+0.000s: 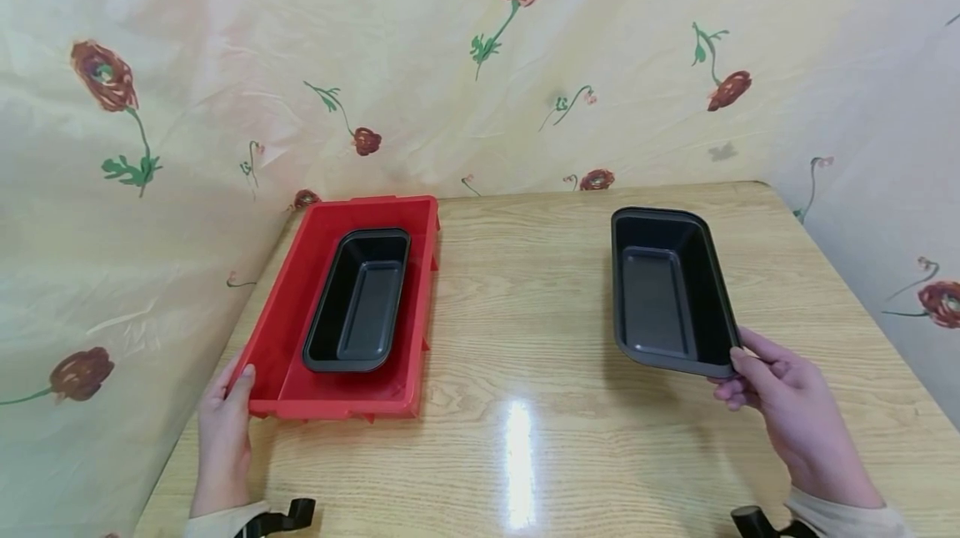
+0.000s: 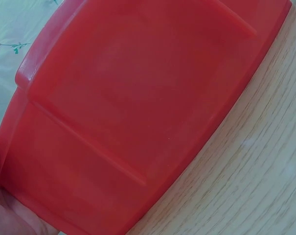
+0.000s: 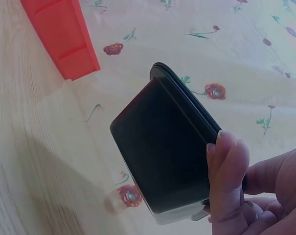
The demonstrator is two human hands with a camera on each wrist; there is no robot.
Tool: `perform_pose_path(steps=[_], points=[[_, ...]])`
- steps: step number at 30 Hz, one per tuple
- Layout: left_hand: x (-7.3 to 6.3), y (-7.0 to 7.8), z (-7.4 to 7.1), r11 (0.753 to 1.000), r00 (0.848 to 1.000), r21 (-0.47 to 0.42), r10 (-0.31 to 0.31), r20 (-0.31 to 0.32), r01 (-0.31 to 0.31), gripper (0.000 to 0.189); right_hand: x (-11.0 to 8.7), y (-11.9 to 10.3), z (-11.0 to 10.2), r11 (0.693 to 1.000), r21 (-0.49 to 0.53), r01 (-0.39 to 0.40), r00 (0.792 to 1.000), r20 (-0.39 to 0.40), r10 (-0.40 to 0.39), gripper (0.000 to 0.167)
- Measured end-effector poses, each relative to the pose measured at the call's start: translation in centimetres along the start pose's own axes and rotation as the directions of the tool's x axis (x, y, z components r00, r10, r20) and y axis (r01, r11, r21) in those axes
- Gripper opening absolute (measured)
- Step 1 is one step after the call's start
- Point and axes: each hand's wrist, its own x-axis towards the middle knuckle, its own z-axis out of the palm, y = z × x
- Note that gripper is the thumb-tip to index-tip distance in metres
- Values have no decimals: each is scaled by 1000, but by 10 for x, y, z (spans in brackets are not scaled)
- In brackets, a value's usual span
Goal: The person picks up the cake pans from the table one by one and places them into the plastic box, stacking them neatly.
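Note:
My left hand [image 1: 225, 429] grips the near left corner of a red plastic tray [image 1: 270, 354], the thumb over its rim. In the left wrist view the tray's outer wall [image 2: 118, 98] fills most of the picture, with part of the hand at lower left. Inside the tray lies a black loaf pan [image 1: 371, 304]. To the right, a second black loaf pan [image 1: 652, 296] is pinched at its near right corner by my right hand [image 1: 795, 400]. The right wrist view shows that pan [image 3: 162, 147] tilted and raised off the table.
Both hands are over a light wood table [image 1: 525, 338]. Flower-patterned cloth [image 1: 450, 62] rises behind the table and along its sides. A bright light reflection lies on the wood near the front middle.

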Motion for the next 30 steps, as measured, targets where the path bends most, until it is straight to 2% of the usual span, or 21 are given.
perform_pose_path(steps=[2,9,15,21,26,30], points=[[0,0,0,1000,1000,-1,5,2,-5,58,0,0,2,1000,-1,-2,1000,1,2,45],[-1,1,1,1000,1000,4,7,-3,-7,58,0,-1,9,1000,19,19,1000,17,-19,35],[-2,2,2,1000,1000,11,12,0,-12,58,1,-4,14,1000,27,13,1000,20,-13,34],[-1,1,2,1000,1000,13,9,-1,-9,59,4,-6,20,998,58,33,999,37,-35,38],[0,0,2,1000,1000,13,10,1,-10,61,7,-8,25,998,41,54,997,48,-56,36],[0,0,2,1000,1000,8,6,-1,-6,60,9,-9,29,996,39,75,995,70,-77,40]])
